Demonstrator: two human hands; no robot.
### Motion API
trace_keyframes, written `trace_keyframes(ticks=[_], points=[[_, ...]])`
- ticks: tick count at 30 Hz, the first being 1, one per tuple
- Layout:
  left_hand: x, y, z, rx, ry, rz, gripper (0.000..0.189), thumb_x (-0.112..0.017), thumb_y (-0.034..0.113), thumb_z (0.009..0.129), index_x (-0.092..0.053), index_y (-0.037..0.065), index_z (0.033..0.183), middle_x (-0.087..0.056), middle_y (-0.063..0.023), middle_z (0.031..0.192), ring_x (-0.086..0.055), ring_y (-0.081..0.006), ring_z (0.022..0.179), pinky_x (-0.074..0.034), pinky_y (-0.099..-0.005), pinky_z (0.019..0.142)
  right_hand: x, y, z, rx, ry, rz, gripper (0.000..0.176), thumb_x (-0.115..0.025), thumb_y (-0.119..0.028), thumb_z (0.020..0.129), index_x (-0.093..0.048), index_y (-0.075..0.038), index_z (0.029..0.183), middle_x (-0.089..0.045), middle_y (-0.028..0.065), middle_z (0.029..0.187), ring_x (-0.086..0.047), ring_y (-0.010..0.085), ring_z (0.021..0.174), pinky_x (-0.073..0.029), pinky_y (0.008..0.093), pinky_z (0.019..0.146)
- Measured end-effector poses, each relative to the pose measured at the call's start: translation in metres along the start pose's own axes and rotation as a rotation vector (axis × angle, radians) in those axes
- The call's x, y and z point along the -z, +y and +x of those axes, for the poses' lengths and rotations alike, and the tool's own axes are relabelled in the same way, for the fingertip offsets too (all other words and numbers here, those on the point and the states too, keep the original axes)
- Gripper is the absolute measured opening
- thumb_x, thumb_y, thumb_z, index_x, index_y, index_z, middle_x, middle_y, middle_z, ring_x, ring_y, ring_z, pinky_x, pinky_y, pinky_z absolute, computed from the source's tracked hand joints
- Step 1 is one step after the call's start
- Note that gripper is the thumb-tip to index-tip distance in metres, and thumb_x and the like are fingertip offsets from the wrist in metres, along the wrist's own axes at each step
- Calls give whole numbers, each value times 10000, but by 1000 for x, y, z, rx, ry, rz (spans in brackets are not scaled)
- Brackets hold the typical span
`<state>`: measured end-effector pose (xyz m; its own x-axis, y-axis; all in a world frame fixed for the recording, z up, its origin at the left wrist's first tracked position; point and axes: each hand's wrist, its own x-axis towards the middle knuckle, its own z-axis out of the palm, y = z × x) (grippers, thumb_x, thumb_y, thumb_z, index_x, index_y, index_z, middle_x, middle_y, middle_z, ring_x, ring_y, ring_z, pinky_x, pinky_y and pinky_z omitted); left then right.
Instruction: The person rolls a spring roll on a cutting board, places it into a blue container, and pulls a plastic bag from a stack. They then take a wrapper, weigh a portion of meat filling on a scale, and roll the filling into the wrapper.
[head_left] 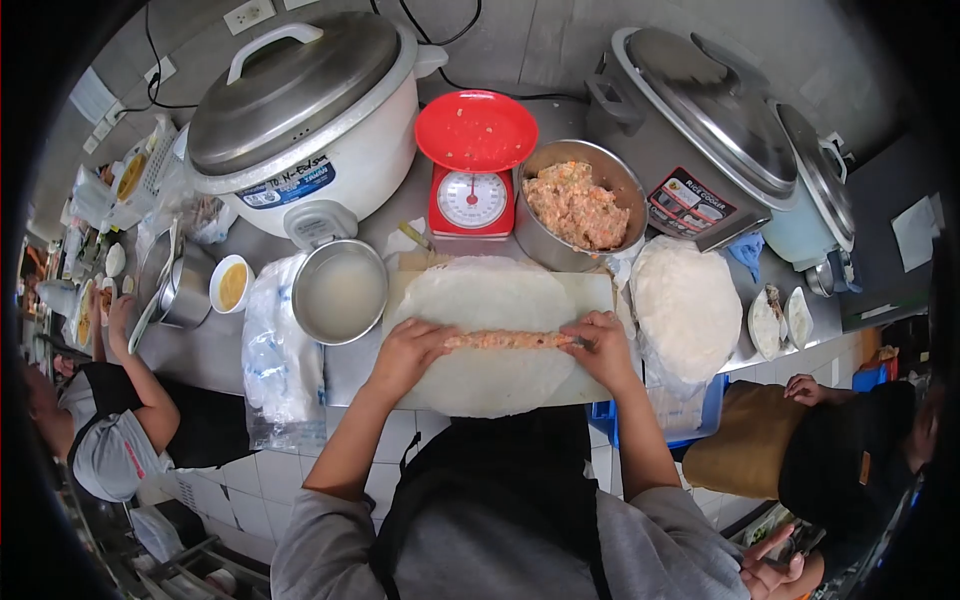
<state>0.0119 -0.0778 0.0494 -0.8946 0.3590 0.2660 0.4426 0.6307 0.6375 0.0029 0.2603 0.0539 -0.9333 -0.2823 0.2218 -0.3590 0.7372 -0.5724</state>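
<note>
A long strip of orange-pink minced filling [510,340] lies across thin round white wrappers [480,385] on a pale board [598,290]. My left hand [415,348] is at the strip's left end, its fingers pressed together against the filling. At the right end, my right hand [600,342] pinches the filling, with something small and dark at its fingertips. Behind the board stands a steel pot [640,190] of minced filling [578,205]. A bowl of cloudy liquid [340,290] is to the left, and a stack of white wrappers [688,305] is to the right.
A red scale [474,205] stands behind the board, between a large white cooker [300,120] and dark rice cookers [700,120]. A plastic package [280,350] and a yellow-filled bowl [232,284] are left. Co-workers [120,440] [850,440] are at both sides.
</note>
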Motion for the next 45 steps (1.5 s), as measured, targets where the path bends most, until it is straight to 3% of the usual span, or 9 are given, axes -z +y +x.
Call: trace_keyframes(ticks=[2, 5, 8, 15, 22, 28, 33, 39, 45], points=[[3, 11, -1, 10, 149, -57, 369, -736, 89, 720, -692, 108, 1086, -662, -68, 970, -589, -267, 926, -462, -362, 855, 6, -8, 1, -12, -8, -20, 346, -837, -179, 582, -743, -148, 915, -589, 32, 814, -541, 244, 788, -437, 368, 724], [11, -8, -11, 2, -26, -57, 374, -721, 100, 736, -685, 99, 1108, -666, -62, 1006, -591, -259, 960, -464, -364, 880, 4, -6, -1, 17, -6, -39, 340, -833, -176, 596, -740, -142, 921, -582, 31, 805, -537, 240, 787, -429, 369, 743], [13, -5, -11, 10, -27, -8, 366, -727, 116, 734, -690, 97, 1098, -666, -61, 1041, -592, -255, 968, -465, -364, 875, 10, -19, 2, 55, 25, -94, 317, -824, -174, 613, -740, -144, 917, -579, 23, 785, -541, 231, 788, -413, 366, 754], [-22, 21, 5, -2, 91, 51, 171, -737, 128, 708, -741, 87, 874, -702, -25, 925, -615, -220, 859, -485, -364, 812, -43, -62, 27, 249, -16, 65, 151, -772, -203, 692, -735, -200, 838, -592, -26, 776, -542, 207, 829, -371, 367, 764], [-20, 33, 14, -36, 114, 15, 195, -725, 140, 736, -730, 87, 923, -707, -38, 914, -626, -231, 832, -494, -369, 783, -63, -73, 41, 252, -62, 66, 105, -748, -171, 686, -712, -197, 781, -575, -31, 753, -532, 202, 809, -362, 369, 756], [-43, 34, 25, -48, 26, 2, 238, -737, 166, 743, -722, 64, 957, -706, -71, 952, -627, -262, 854, -493, -369, 799, -28, -35, 23, 133, -79, 54, 112, -753, -152, 700, -716, -184, 801, -659, -56, 838, -589, 187, 808, -353, 386, 769], [-56, 49, 39, -123, -35, -31, 183, -688, 107, 734, -714, 76, 913, -697, -67, 964, -630, -244, 857, -496, -356, 797, -22, -22, 16, 88, 67, 203, 235, -846, -160, 610, -747, -134, 821, -675, 18, 783, -617, 189, 726, -410, 338, 846], [-80, 55, 45, -150, -61, 65, 308, -722, 153, 725, -695, 38, 1009, -681, -76, 966, -610, -266, 875, -488, -379, 814, -18, -13, 7, 73, 53, 192, 309, -849, -138, 578, -749, -116, 869, -648, 25, 825, -596, 210, 759, -431, 338, 805], [-109, 82, 52, -93, -65, 185, 309, -686, 184, 762, -654, 90, 1056, -580, -44, 937, -558, -259, 972, -450, -403, 834, -9, -5, 1, 4, 22, 39, 299, -826, -181, 597, -737, -167, 882, -585, 7, 818, -562, 229, 848, -410, 365, 745]])
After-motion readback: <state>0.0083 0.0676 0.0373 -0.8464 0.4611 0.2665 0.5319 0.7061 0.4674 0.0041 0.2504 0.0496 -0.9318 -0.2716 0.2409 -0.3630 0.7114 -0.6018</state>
